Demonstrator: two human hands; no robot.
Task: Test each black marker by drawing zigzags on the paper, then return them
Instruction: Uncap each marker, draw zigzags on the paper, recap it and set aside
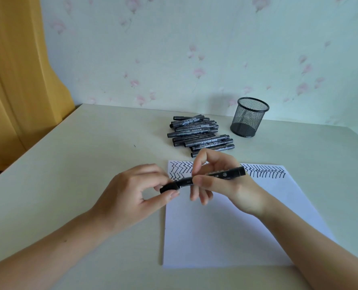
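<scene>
Over on the left, the left hand (pixel 140 187) pinched the cap (pixel 169 186) at the end of a black marker (pixel 207 177), thumb and fingertips curled round it. Moving across, the marker lay level above the top of the paper (pixel 226 233), and the right hand (pixel 222 183) gripped its barrel with fingers wrapped over and thumb beneath. Cap coming off or going on? Impossible to call from this angle; the joint sat right between the two hands and the tip was covered.

Progress, by my reading: early to middle. One full row of zigzags (pixel 264 171) ran along the paper's top edge and a second row had only begun at its left, part of both hidden behind the hands. Most of the sheet was blank. Behind, the pile of markers (pixel 201 135) lay on the table (pixel 69 164), and further right the mesh cup (pixel 249 117) appeared to hold nothing, so returns looked still to come.
</scene>
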